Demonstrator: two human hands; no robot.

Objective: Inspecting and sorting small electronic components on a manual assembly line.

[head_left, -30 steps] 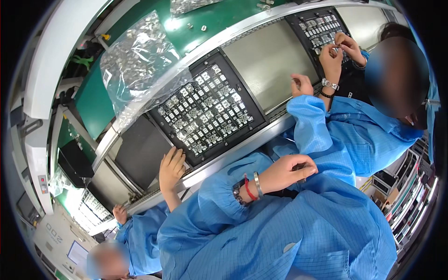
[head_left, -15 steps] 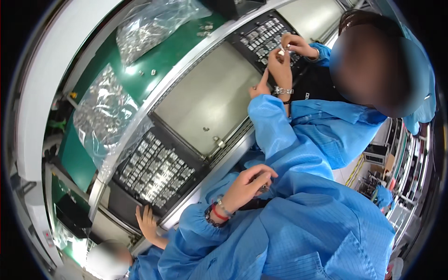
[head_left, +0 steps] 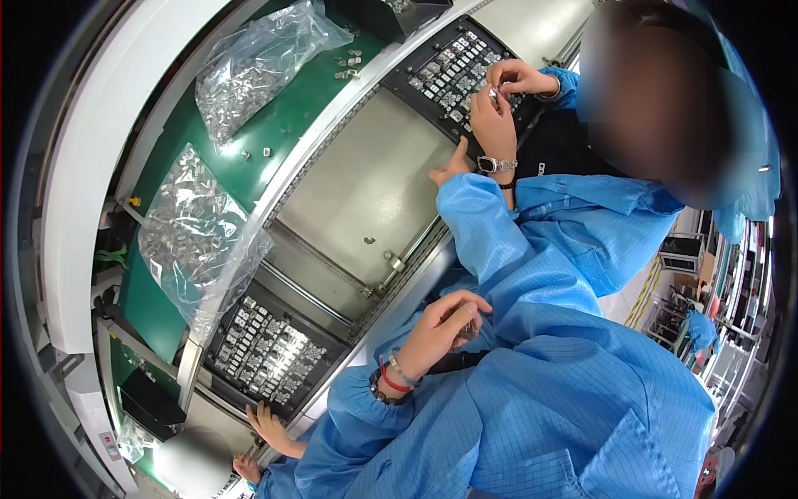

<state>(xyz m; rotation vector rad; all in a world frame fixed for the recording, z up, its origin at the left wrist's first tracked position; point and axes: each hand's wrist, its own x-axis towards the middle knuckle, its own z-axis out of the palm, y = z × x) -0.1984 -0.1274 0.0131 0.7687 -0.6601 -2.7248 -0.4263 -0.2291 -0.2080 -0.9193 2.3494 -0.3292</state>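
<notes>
My left hand (head_left: 432,337), with a red band at the wrist, is held in front of my body. Its fingers curl around a clump of small metal parts (head_left: 468,331), partly hidden by the palm. Farther off, my right hand (head_left: 453,165) has its index finger stretched out by the near corner of a black tray (head_left: 401,81) filled with rows of small metal parts. Whether the fingertip touches the tray, I cannot tell. A co-worker's hands (head_left: 496,125) work above that tray, pinching a small shiny piece.
Another black tray (head_left: 337,353) of metal parts lies on the left, with a second co-worker's hand (head_left: 270,428) at its edge. Metal rails (head_left: 307,291) cross the pale line bed (head_left: 353,175). Plastic bags of parts (head_left: 187,220) rest on a green surface (head_left: 287,125).
My view has shifted slightly. The left tray has slid toward the lower left, uncovering a rail, and the far tray has shifted the same way. The parts in my left hand show more.
</notes>
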